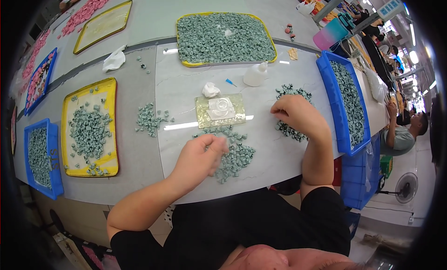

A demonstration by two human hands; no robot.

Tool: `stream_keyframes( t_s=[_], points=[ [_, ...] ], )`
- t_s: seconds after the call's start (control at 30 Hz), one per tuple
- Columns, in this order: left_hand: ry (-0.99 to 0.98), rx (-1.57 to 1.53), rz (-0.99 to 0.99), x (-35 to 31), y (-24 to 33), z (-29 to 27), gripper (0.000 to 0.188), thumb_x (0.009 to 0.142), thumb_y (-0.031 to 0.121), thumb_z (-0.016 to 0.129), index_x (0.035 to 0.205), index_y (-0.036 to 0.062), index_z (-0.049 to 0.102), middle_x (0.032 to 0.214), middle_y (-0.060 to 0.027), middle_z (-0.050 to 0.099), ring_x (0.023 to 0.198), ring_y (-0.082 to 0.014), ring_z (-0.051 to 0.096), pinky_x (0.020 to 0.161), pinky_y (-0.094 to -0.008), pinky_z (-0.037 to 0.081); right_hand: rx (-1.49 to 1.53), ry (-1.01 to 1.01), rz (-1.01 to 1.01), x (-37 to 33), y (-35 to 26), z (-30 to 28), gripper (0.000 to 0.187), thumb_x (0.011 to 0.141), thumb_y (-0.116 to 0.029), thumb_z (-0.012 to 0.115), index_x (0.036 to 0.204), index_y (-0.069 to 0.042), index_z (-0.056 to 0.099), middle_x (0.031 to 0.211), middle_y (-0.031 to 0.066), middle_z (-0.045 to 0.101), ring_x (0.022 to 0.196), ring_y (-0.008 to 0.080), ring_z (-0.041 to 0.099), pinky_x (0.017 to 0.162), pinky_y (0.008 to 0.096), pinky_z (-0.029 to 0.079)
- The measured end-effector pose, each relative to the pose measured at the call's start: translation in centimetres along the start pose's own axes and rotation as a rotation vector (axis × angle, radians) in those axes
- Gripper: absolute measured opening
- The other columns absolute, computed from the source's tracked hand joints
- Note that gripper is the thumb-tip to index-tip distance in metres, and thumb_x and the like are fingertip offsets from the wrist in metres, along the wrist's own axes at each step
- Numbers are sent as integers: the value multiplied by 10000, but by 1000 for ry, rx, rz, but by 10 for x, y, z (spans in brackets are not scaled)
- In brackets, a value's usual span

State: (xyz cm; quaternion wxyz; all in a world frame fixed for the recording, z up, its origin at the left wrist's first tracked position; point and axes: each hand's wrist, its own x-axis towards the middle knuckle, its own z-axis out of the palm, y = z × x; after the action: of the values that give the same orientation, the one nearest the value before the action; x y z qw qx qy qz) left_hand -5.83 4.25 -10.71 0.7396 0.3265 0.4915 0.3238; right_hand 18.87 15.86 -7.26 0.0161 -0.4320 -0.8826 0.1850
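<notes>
My left hand (pixel 198 157) is closed at the near edge of a loose pile of small grey-green pieces (pixel 237 160). Its fingertips are slightly blurred, and anything between them is too small to make out. Over on the right, my right hand (pixel 298 114) has its fingers curled and pinched together above a pile of green pieces with dark parts (pixel 291 130), partly covering it; what it holds is hidden. Between the hands lies a yellowish translucent slab (pixel 202 113) bearing a clear round dish (pixel 222 107) on a whitish sheet.
Beyond the slab are crumpled tissue (pixel 211 89), a blue dispensing tip (pixel 230 82) and a white squeeze bottle (pixel 255 75). A yellow-rimmed tray (pixel 274 46) of green pieces sits farther back. Blue bins (pixel 333 107) flank the right; another yellow tray (pixel 114 149) and blue bin (pixel 55 163) stand left.
</notes>
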Motion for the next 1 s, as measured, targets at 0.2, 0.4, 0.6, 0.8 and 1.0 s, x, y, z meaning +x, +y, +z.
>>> stream_keyframes(
  t_s=[0.2,0.4,0.6,0.8,1.0],
  points=[
    [-12,-417,38,12,6,-6,170,928,140,436,912,-7,519,748,-5,448,496,-40,306,412,-175,233,-89,-216,16,-7,5,7,135,692,-45,621,825,-27,615,778,101,585,764,280,572,667,342,459],
    [-25,-384,62,13,12,2,157,915,125,472,950,-15,535,740,3,448,504,-31,309,408,-168,227,67,-160,-126,1,-9,7,195,704,-33,631,897,-49,604,780,82,563,781,251,568,661,322,457],
    [-16,-142,34,9,5,11,181,925,170,484,916,0,547,728,15,459,493,-26,302,412,-178,232,549,-45,-285,6,-62,14,193,726,-9,641,905,-63,593,815,41,583,712,172,574,596,290,467],
    [-33,-238,57,8,2,1,224,925,214,488,923,2,560,685,18,451,501,-33,332,423,-196,254,377,344,-515,13,-65,42,279,702,-23,678,969,-42,598,857,69,600,720,211,585,600,294,474],
    [90,-336,92,8,5,3,270,941,224,449,795,8,519,575,46,362,467,-33,269,414,-207,219,181,460,-553,12,-77,56,279,692,-31,690,959,-4,612,870,105,606,739,244,595,616,312,495]
  ],
)
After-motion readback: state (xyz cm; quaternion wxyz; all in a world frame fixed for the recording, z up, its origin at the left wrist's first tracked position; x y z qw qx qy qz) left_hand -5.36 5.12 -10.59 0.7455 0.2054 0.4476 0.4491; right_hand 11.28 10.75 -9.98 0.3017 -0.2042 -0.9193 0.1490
